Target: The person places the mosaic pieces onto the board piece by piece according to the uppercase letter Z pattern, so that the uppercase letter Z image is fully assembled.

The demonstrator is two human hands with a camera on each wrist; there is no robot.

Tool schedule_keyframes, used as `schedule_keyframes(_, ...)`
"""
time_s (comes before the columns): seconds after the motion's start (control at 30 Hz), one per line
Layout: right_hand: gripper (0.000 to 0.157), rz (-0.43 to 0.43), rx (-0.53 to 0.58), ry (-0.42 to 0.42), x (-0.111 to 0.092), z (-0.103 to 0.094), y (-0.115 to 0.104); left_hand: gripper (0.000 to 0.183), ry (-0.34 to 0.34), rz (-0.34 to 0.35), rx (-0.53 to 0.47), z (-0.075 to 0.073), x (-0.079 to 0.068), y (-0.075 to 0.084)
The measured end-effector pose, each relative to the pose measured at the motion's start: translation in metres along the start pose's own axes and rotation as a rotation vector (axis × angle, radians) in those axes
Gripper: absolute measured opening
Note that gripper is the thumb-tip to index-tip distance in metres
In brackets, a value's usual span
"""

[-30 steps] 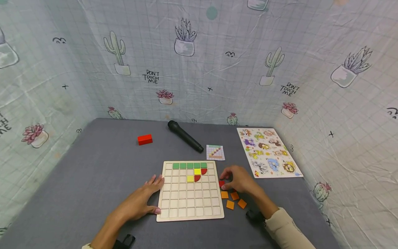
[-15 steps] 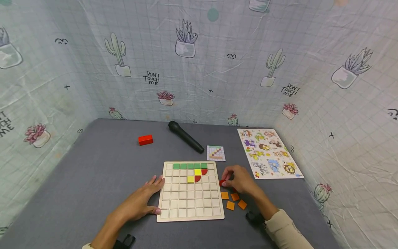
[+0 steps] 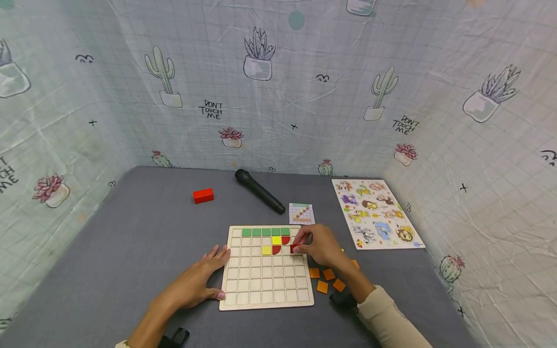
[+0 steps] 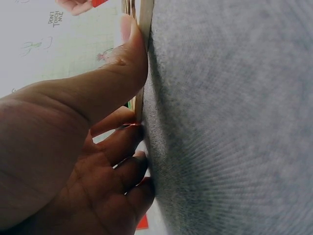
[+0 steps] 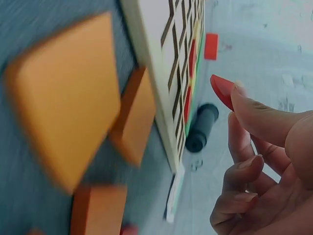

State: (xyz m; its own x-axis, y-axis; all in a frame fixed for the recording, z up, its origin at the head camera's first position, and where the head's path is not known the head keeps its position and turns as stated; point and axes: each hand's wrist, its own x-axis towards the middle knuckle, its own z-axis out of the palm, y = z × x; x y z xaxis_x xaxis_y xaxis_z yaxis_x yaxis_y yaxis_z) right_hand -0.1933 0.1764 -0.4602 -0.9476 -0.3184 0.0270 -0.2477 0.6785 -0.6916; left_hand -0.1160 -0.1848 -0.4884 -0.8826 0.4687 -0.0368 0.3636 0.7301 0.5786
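Observation:
A wooden grid board lies flat in front of me. Green square tiles fill part of its top row, with yellow tiles and red quarter-round tiles in the rows below. My left hand rests along the board's left edge, thumb and fingertips at the rim. Between thumb and index finger, my right hand pinches a red tile with a curved edge, over the board's upper right. Several orange tiles lie right of the board, some partly hidden under the right forearm.
Behind the board are a black microphone, a small pattern card and a red block. An animal picture board lies at the right. Printed cloth walls the table's back and sides.
My right hand has picked up the red tile from beside the board and carried it left over the board's upper right. The left hand stays at the left edge.

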Motion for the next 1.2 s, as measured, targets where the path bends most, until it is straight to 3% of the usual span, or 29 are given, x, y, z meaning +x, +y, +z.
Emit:
schedule_keyframes(0.43, 0.019, -0.002, -0.025, -0.101, 0.014, 0.042, -0.033, 0.105, -0.005, 0.000, -0.007, -0.001, 0.001, 0.000)
schedule_keyframes(0.63, 0.019, -0.013, -0.118, -0.102, 0.018, 0.058, -0.046, 0.105, -0.005, 0.004, -0.007, 0.000, 0.003, -0.002)
schedule_keyframes(0.9, 0.020, -0.013, -0.201, -0.100, 0.020, 0.062, -0.051, 0.105, -0.001, 0.003, -0.008, 0.002, 0.003, -0.006)
schedule_keyframes(1.2, 0.019, -0.015, -0.198, -0.097, 0.020, 0.062, -0.051, 0.105, -0.006, 0.001, -0.006, 0.001, 0.004, -0.005)
